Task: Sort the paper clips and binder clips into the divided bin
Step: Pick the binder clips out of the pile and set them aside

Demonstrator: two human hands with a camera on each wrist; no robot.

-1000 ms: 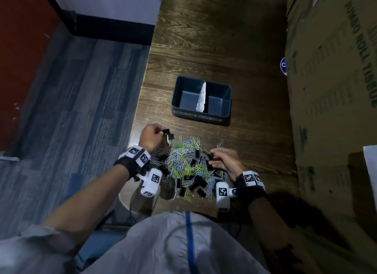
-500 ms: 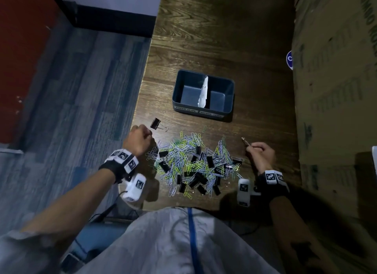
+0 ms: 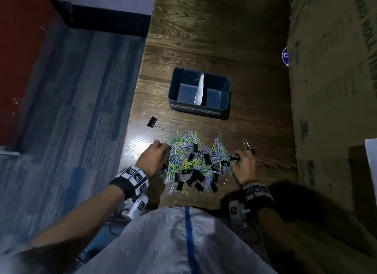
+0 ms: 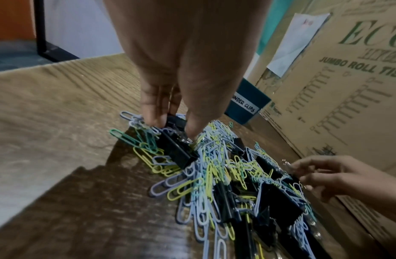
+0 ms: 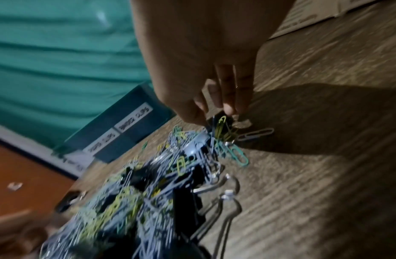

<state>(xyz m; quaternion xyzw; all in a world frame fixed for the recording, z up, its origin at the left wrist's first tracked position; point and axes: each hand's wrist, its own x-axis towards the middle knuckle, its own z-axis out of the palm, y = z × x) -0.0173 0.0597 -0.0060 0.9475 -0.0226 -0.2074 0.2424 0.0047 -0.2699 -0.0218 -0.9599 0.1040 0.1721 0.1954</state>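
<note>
A mixed pile [image 3: 193, 161] of coloured paper clips and black binder clips lies on the wooden table, near its front edge. At the pile's left edge my left hand [image 3: 161, 151] pinches a black binder clip [image 4: 177, 145] between thumb and fingers [image 4: 152, 112]. My right hand [image 5: 214, 115] is at the pile's right edge and pinches another black binder clip [image 5: 221, 122] with paper clips tangled on it. The blue divided bin [image 3: 173, 85] stands beyond the pile, both labelled halves bare, with a white divider [image 3: 199, 90] between them.
One binder clip [image 3: 153, 122] lies alone left of the bin, another [image 3: 247, 146] just right of the pile. Large cardboard boxes [image 3: 330, 90] wall off the table's right side. The table's left edge [image 3: 138, 102] drops to a blue-grey floor.
Both hands carried a binder clip out of the pile, left one lying on each side, then came back to the pile's edges and now pinch new binder clips.
</note>
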